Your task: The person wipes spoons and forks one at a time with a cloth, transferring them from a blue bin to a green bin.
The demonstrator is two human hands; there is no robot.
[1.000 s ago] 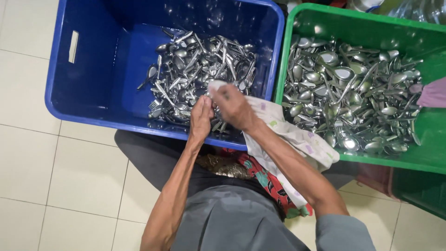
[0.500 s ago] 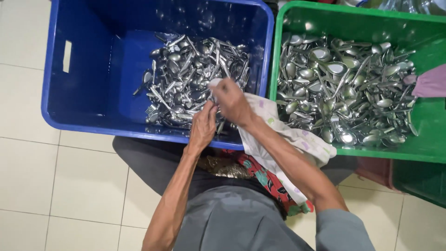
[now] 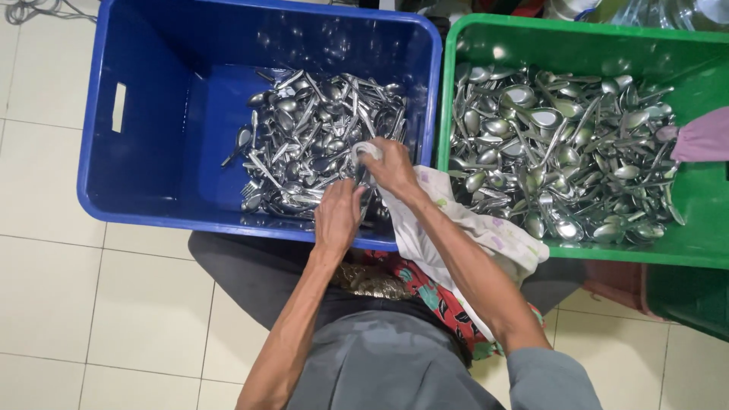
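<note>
Nearest, I am seeing the person's grey-clad lap and a patterned red garment (image 3: pixel 440 304) lying below both forearms; a pale cloth (image 3: pixel 471 235) is draping over the right forearm and trailing toward the near wall of the green crate (image 3: pixel 562 254); just beyond, the left hand (image 3: pixel 338 216) is reaching over the near rim of the blue crate (image 3: pixel 152 212), its fingers curling down and closing on a piece of cutlery at the near edge of the heap, though I cannot tell exactly which piece; beside it, touching or nearly so, the right hand (image 3: pixel 391 167) is gripping the upper end of the cloth, bunched around what looks like a handle; the fingers are closed tight on that wad.

Further in, the mixed forks and spoons (image 3: pixel 311 144) are lying heaped against the right side of the blue crate, its left side showing bare floor; in the green crate, the spoons (image 3: pixel 562 152) are spreading across most of the bottom; a pinkish cloth (image 3: pixel 702 137) is resting on the far right rim.

As I judge it, wiping well is calling for the left hand steadying one piece only, the right drawing the cloth along its whole length, both staying low over the heap so nothing is slipping onto the tiled floor (image 3: pixel 68 304).
</note>
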